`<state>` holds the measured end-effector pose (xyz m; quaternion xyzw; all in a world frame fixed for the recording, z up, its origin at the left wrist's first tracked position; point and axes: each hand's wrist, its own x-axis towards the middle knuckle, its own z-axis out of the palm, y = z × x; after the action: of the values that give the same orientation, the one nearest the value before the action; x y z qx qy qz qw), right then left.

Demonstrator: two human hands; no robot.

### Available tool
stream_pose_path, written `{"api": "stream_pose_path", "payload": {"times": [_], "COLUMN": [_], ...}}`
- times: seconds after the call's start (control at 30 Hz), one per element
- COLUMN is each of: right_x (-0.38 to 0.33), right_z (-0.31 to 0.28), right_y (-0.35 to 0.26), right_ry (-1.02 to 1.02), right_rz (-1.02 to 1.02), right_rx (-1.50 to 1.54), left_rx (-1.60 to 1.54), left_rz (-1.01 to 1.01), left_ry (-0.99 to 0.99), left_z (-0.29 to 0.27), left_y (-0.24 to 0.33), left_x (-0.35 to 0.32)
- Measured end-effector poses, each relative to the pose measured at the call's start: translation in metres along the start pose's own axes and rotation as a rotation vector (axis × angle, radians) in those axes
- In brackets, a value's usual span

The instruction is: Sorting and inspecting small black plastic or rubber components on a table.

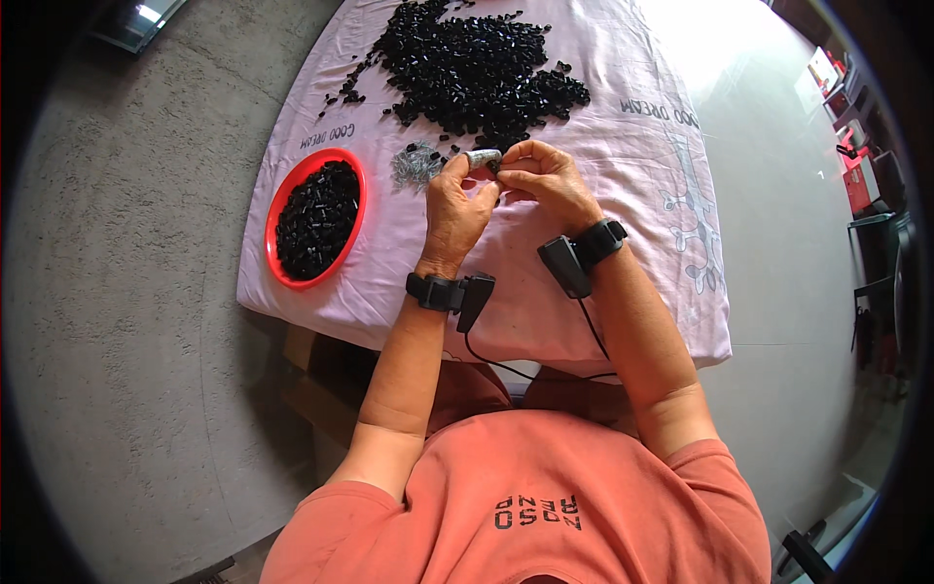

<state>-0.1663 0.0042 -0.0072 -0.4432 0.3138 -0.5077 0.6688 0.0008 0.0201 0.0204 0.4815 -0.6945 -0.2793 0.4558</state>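
My left hand (455,216) and my right hand (553,183) meet over the cloth, fingertips nearly touching. Between them they pinch a small black plastic piece (493,166), mostly covered by the fingers. A greyish wrap (482,157) covers the index finger of my left hand. Just left of that hand lies a little heap of thin silvery metal pins (416,165). Beyond both hands spreads a large pile of small black plastic pieces (467,68). Whether my right fingers also hold a metal pin is too small to tell.
A red round basin (361,209) full of black pieces stands at the left edge of the pink cloth-covered table (389,316). Stray black pieces lie around the pile. Cables run from the black wrist devices (564,266) across my lap. Red and dark items (861,185) stand far right.
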Motion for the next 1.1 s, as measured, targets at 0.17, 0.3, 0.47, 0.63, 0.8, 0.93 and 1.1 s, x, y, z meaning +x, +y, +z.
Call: {"api": "stream_pose_path", "payload": {"times": [0.17,0.3,0.47,0.63,0.8,0.93,1.1], "right_x": [-0.001,-0.001,-0.001,0.0,0.001,0.003,0.002], "right_z": [0.001,0.002,0.003,0.003,0.001,0.0,0.003], "right_y": [-0.002,-0.005,-0.003,-0.003,-0.003,0.002,0.004], "right_ry": [0.012,0.02,0.027,0.03,0.059,0.048,0.033], "right_rz": [0.008,-0.008,-0.016,-0.002,0.021,-0.006,-0.03], "right_rx": [0.007,0.024,-0.015,0.0,0.032,0.031,-0.013], "left_rx": [0.305,0.363,0.337,0.314,0.235,0.273,0.308], "left_rz": [0.174,0.226,0.211,0.226,0.221,0.262,0.246], "left_ry": [0.043,0.048,0.008,0.002,-0.013,-0.007,-0.083], "left_z": [0.0,0.0,-0.001,-0.002,0.0,0.006,0.002], "left_y": [0.009,0.003,0.002,0.005,0.01,0.005,0.004], "left_x": [0.001,0.005,0.006,0.006,0.004,0.001,0.002]}}
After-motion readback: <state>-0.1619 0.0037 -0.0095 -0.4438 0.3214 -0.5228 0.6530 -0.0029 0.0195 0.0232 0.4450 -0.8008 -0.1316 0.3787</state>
